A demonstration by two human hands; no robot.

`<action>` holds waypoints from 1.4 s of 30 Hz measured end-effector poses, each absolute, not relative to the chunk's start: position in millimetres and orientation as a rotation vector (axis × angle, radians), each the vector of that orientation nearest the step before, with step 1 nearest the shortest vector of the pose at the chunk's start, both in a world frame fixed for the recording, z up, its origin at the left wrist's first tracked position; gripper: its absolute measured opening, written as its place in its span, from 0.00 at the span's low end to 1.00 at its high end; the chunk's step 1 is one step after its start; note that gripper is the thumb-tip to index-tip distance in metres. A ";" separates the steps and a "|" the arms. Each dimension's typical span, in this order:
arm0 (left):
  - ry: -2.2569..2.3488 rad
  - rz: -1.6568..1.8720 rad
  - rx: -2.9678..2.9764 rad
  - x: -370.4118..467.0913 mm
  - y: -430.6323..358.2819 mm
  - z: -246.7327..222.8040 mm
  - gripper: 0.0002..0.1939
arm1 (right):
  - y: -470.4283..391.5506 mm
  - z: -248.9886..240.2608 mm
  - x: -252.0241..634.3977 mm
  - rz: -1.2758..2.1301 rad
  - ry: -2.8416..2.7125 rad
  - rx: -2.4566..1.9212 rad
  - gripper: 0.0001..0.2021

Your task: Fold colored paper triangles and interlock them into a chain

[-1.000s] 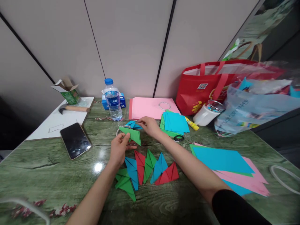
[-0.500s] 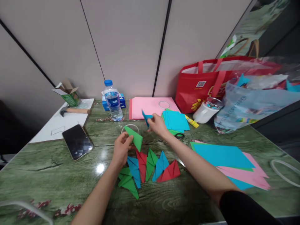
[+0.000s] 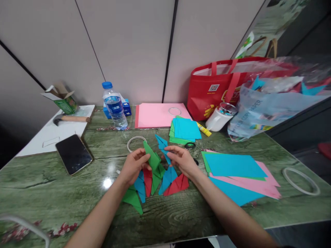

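My left hand (image 3: 136,164) pinches a folded green paper piece (image 3: 152,155) between thumb and fingers. Close by on the right, my right hand (image 3: 181,159) grips a folded blue paper piece (image 3: 162,143), its pointed end tilted up and away. Below both hands a row of folded paper pieces lies on the table: a green one (image 3: 132,199) at the left end, a blue one (image 3: 140,186), a red one (image 3: 148,182), then green, another blue one (image 3: 168,178) and a red one (image 3: 177,186) at the right end. My hands partly cover the row.
Blue and green paper squares (image 3: 187,129) lie behind my right hand, near scissors (image 3: 190,145) and a glue stick (image 3: 204,129). Larger coloured sheets (image 3: 235,165) are on the right. A bottle (image 3: 115,106), phone (image 3: 73,154), hammer (image 3: 72,118), white mug (image 3: 221,119) and red bag (image 3: 204,91) stand around.
My right hand has come down and nearer to my left hand with the blue piece. The green piece in my left hand has turned more upright. The whole view has shifted slightly.
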State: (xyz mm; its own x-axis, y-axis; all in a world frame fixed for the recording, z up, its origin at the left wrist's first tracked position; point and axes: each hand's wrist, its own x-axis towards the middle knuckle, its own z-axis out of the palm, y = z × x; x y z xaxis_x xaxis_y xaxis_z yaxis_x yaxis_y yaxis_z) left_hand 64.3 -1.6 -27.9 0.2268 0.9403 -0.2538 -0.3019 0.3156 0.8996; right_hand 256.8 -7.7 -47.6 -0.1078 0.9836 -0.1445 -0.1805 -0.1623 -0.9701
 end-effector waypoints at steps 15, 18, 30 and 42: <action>0.782 0.775 0.967 64.3 -12.2 -16.6 0.26 | -17.7 -37.8 260.5 0.970 -1.353 -0.989 0.08; 0.740 0.894 1.023 45.1 -1.7 -3.9 0.38 | -15.4 -29.1 272.9 0.997 -1.596 -0.970 0.06; 1.024 0.944 1.031 72.9 -14.4 -19.0 0.19 | -17.0 -32.4 264.3 1.186 -1.344 -0.972 0.15; 1.200 0.988 1.002 65.6 -5.8 -24.8 0.18 | -9.9 -29.5 265.5 1.552 -0.739 -0.879 0.19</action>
